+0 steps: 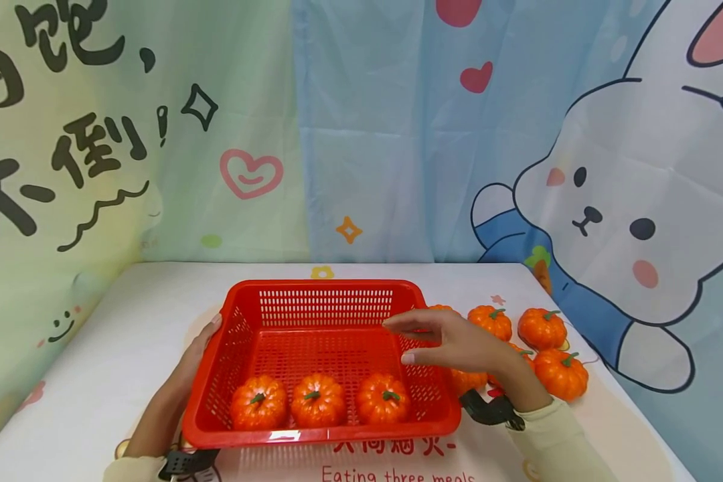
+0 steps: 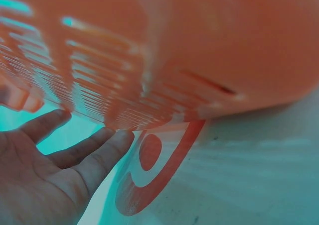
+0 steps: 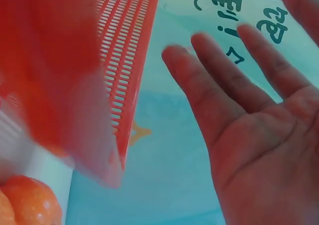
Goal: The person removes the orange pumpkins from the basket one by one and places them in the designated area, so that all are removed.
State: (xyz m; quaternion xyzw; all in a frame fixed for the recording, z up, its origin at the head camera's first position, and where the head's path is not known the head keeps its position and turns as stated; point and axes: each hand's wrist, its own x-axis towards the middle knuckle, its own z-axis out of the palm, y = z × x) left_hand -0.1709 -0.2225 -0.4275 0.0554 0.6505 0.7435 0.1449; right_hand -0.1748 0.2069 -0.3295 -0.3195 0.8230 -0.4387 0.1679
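Note:
A red plastic basket (image 1: 319,435) with slotted walls stands on the table. Inside, along its near side, sit three small orange pumpkins (image 1: 383,399) with green stems. My left hand (image 1: 191,361) is at the basket's left side, a fingertip by the rim; in the left wrist view its straight fingers (image 2: 102,158) touch the slotted wall from outside. Above the basket's right rim hovers my right hand (image 1: 452,338), fingers extended toward the inside and holding nothing. The right wrist view shows that palm (image 3: 269,155) bare, with the basket wall (image 3: 122,60) beside it.
Right of the basket lie several more pumpkins (image 1: 561,375), some partly hidden by my right hand and forearm. The white table (image 1: 96,348) has a printed cover. A patterned curtain (image 1: 367,167) with a cartoon rabbit hangs behind and along the sides.

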